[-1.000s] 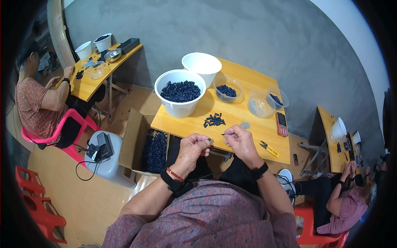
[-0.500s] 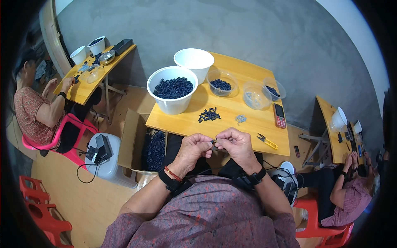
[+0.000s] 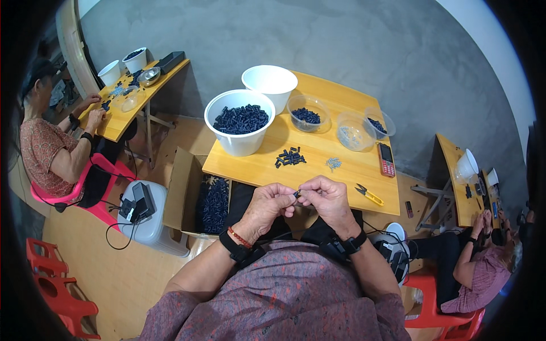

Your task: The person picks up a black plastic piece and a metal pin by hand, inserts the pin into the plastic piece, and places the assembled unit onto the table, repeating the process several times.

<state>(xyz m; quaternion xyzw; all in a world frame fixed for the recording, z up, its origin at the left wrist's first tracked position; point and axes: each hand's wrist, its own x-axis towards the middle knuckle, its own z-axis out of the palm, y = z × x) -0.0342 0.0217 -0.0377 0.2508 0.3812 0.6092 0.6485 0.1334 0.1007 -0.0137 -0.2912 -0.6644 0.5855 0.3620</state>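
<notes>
My left hand (image 3: 267, 206) pinches a small dark cylindrical part (image 3: 297, 194) between thumb and fingers, just off the table's front edge. Closed in a pinch against the same part, my right hand (image 3: 325, 197) meets it from the other side; the fingertips hide most of it. Beyond my hands, a loose pile of small dark parts (image 3: 290, 157) lies on the wooden table (image 3: 250, 166). To its right is a little heap of thin silvery pins (image 3: 333, 163). Yellow-handled thread snips (image 3: 370, 195) rest near the right front corner.
A white bucket (image 3: 239, 142) full of dark parts stands before another white bucket (image 3: 269, 79). Clear bowls (image 3: 307, 113) and a red phone (image 3: 386, 160) sit farther right. An open carton (image 3: 185, 190) of dark parts is on the floor. Co-workers sit at tables (image 3: 122, 122) on both sides.
My hands stay together on the small part with barely any shift. The whole view has moved slightly. At the left table, the co-worker's arms have changed position.
</notes>
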